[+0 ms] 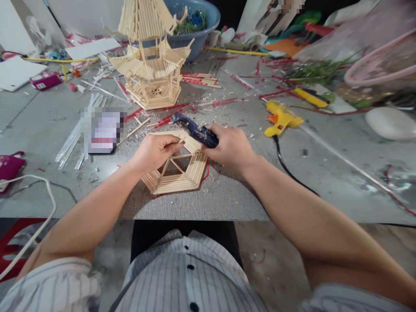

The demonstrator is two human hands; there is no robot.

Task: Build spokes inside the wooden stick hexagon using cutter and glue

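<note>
My left hand pinches a thin wooden stick over a flat hexagonal frame of wooden sticks lying on the grey table. Its fingers are closed round the stick's end. My right hand is wrapped round a dark blue tool, probably cutting pliers, whose tip points left towards the stick and the frame's far edge. Both hands meet above the frame.
A tall stick pagoda model stands behind the frame. A yellow glue gun with a black cord lies to the right. Clear glue sticks, red strips, wood scraps, a blue basin and a white cable are scattered about.
</note>
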